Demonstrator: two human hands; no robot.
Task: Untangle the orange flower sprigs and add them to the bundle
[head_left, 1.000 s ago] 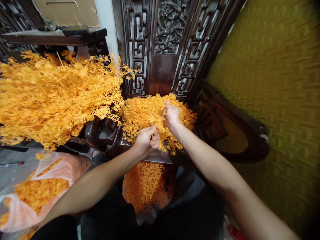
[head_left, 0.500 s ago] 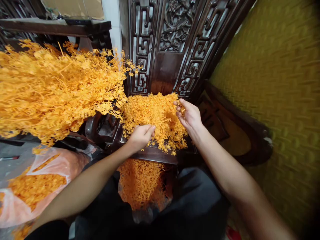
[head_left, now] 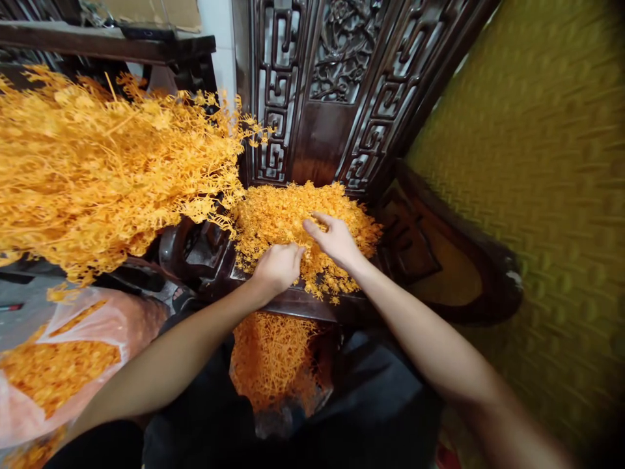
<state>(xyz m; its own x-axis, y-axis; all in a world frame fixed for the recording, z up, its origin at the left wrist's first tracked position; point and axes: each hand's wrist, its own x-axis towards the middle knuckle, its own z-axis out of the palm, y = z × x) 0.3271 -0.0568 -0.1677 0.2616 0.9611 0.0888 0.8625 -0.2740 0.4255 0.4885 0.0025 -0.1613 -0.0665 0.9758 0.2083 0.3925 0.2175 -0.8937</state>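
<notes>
A heap of small orange plastic flower pieces [head_left: 273, 208] covers the dark wooden seat in front of me. Over its front part, my left hand [head_left: 277, 270] is closed in a pinch on a thin orange plastic stem [head_left: 306, 250], which partly blends into the heap. My right hand [head_left: 336, 242] is just to the right, above the heap, thumb and fingers apart. Its lower fingers are partly hidden, and no piece clearly shows in it. The fingertips of both hands are close together.
A big bundle of orange plastic sprigs [head_left: 122, 169] fills the left side. Below it, a pinkish plastic bag [head_left: 141, 319] holds loose orange pieces. More orange stems [head_left: 273, 358] lie in a bag between my legs. A carved wooden chair back [head_left: 322, 137] rises behind the heap.
My right hand has moved left and down from the heap's right edge to beside my left hand, its fingers parting. My left hand stays nearly in place, still pinched.
</notes>
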